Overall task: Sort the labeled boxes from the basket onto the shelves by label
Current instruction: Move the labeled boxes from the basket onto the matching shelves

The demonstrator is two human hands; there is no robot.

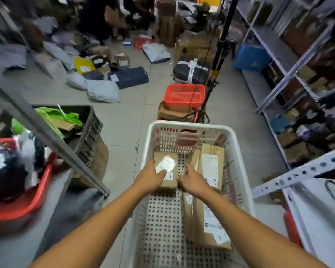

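Head view. White perforated basket (242, 171) sits at 6 o'clock in the frame, on the floor between shelving on both sides.

Small cardboard box (165, 182) marked "-1" (first character covered) lies in the basket's far-left part. A crumpled white label is on its top.

Left hand (151, 177) holds this box at its left edge; thumb lies across the top next to the label, fingers curled around the side. Grip is closed on the box.

Right hand (191, 180) is at the box's right edge, at 3 o'clock from it, fingers curled down. Contact looks likely, but whether it really grips the box I cannot tell; fingertips are hidden.

Box marked "A-2" (211, 167) lies at 3 o'clock from the small box, just beyond the right hand, along the basket's right wall.

A larger box (209, 225) with white labels lies at 5 o'clock from the hands, near the right wall, under the right forearm.

Red basket (184, 95) stands at 12 o'clock beyond the white one, a black tripod pole (220, 51) next to it.

Dark crate (89, 130) with green bags at 9 o'clock. Metal shelves (290, 60) with parcels at 2 o'clock. Loose parcels cover the floor at 11 o'clock; image is blurred there.
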